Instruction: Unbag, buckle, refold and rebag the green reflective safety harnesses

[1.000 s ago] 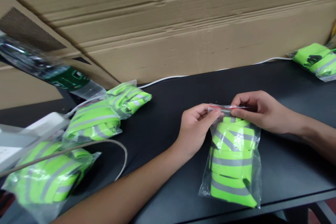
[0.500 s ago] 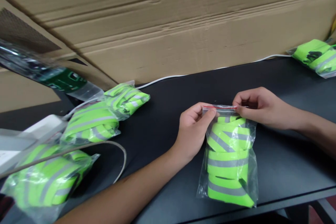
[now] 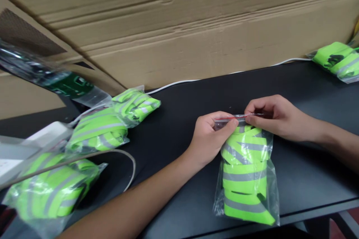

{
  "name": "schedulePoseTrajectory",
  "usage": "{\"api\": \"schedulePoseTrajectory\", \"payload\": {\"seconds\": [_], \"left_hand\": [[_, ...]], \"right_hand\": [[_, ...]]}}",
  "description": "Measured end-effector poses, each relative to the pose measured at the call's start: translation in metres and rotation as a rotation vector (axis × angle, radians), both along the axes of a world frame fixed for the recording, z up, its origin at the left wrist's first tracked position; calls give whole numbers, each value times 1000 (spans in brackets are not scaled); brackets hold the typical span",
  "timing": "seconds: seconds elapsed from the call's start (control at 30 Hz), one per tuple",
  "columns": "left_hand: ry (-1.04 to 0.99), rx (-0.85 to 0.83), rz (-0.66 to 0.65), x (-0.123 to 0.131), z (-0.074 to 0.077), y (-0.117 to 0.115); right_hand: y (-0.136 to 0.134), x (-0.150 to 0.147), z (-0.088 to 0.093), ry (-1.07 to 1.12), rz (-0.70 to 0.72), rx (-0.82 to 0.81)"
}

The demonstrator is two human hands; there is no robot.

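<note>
Zip-lock bag [image 3: 246, 179] of lime reflective bands [image 3: 244, 175] sits on the black table [image 3: 308, 179], its closure pinched firmly between left hand [image 3: 210, 138] and right hand [image 3: 272, 117], seemingly mid-sealing; the next move calls for pressing along it.

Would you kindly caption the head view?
Left hand and right hand pinch the seal of a bag of reflective bands.

Glossy plastic bag [image 3: 273, 194] (neon cloth [image 3: 244, 175] inside), rough cardboard [image 3: 196, 26].

Bagged lime reflective bands [image 3: 98, 132] lie on the black table [image 3: 168, 138] before a cardboard box [image 3: 179, 37], a white cable [image 3: 171, 86] alongside.
</note>
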State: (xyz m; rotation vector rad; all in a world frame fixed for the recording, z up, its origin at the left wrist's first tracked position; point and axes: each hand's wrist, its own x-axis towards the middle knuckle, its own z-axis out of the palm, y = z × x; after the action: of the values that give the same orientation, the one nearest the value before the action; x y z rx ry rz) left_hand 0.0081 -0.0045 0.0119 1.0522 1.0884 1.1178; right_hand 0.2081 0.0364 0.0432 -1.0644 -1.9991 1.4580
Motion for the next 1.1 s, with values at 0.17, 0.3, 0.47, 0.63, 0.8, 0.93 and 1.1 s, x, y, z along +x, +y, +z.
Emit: {"api": "schedulePoseTrajectory", "payload": {"seconds": [0.17,0.3,0.47,0.63,0.8,0.93,1.1], "left_hand": [[39,15,-74,-2,1,4],[97,54,-69,0,5,2],[138,63,-66,3,7,-1],[161,76,-67,-1,5,5],[196,98,-80,-7,6,12],[228,76,-84,-16,6,17],[106,13,231,-42,3,31]], "right_hand": [[-5,-2,1,-28,33,43],[-6,-4,1,-47,45,38],[-7,-4,3,-85,79,121],[-2,1,7,-158,78,179],[14,14,9,-250,67,204],[30,31,9,-318,54,285],[55,63,7,-387,-171,403]]}}
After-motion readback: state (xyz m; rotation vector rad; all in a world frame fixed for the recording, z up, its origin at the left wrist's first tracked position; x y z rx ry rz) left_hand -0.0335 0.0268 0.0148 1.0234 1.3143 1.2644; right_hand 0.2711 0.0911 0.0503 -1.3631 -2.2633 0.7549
